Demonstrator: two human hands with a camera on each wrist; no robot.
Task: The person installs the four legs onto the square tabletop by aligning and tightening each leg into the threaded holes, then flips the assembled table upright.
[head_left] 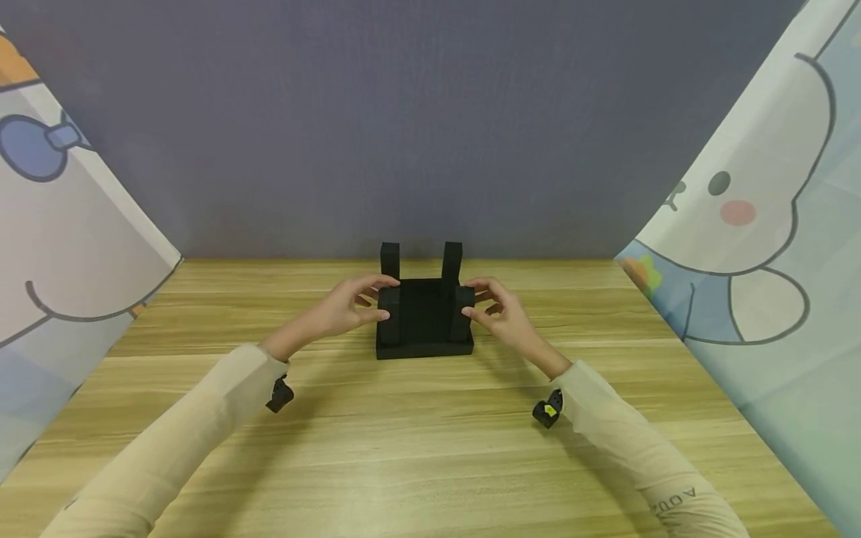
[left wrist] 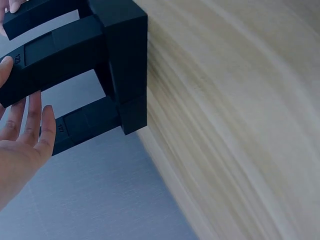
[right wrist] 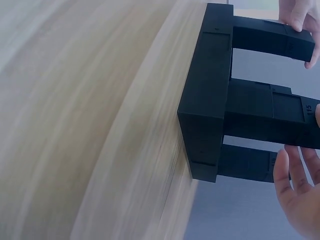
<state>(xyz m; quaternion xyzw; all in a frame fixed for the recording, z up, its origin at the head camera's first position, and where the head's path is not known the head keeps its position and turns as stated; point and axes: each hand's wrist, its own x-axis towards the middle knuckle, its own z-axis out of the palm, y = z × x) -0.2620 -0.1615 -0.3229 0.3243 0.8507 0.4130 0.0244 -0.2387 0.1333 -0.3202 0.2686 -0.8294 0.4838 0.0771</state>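
Note:
A black square base (head_left: 425, 350) lies flat on the table, with black posts standing up from its corners, like a small stool turned upside down. My left hand (head_left: 343, 306) pinches the top of the front left post (head_left: 389, 325) between thumb and fingers. Across from it, my right hand (head_left: 506, 317) grips the front right post (head_left: 460, 326) the same way. Small raised numbers mark the posts in both wrist views. There, the thumb lies on one side of the gripped post (left wrist: 65, 55) and the fingers on the other.
Two rear posts (head_left: 452, 261) rise behind the hands, close to the grey back wall (head_left: 417, 134). Wood-grain table (head_left: 417, 448) spreads around the base. Cartoon-printed cloths (head_left: 760, 224) slope down on both sides. Each wrist carries a small black device (head_left: 279, 394).

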